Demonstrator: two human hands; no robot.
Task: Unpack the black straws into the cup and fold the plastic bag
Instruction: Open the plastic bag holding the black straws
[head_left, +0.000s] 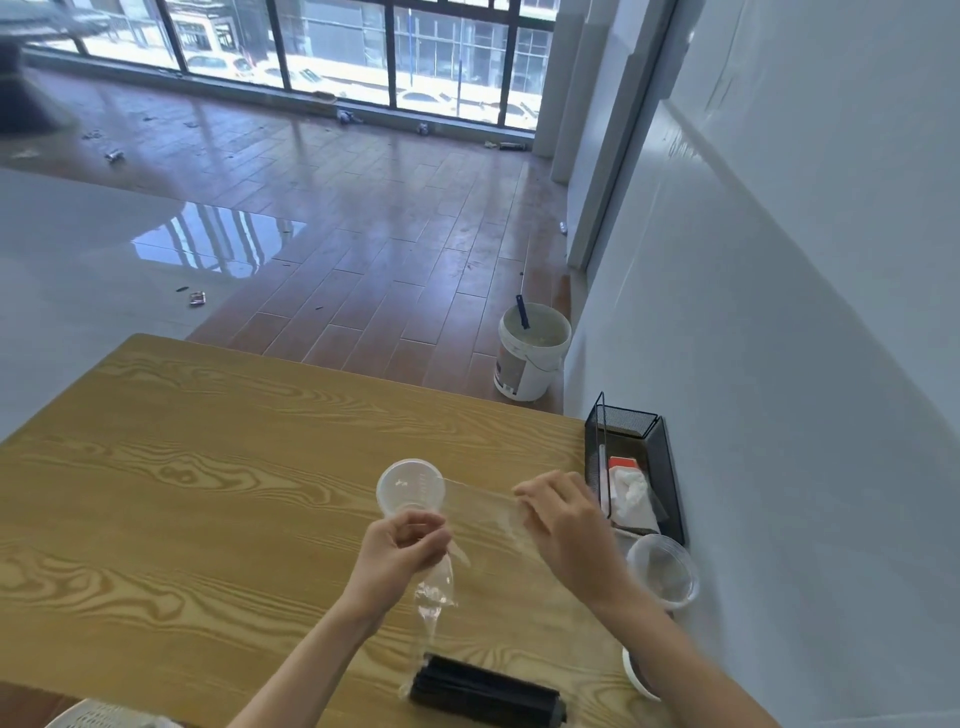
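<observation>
Sitting on one wooden table (182, 467): two clear plastic cups (410, 487) (662, 570), one bundle of black straws (485, 693), one black mesh tray (631, 467), one clear plastic bag (483, 512).

Bright daylight enters through the far windows (311, 47), producing glare on the glossy floor (218, 244); wide-angle distortion bends the frame edges, and the upper-left corner is motion-blurred.

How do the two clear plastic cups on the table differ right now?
Place: the clear cup by the left hand stands mid-table; the second clear cup stands at the right edge, just in front of the black mesh tray.
Surroundings: the stretched plastic bag passes right beside the first; the second is clear of it, beyond the right hand.
Shared: both transparent, upright, no straws inside.
</observation>
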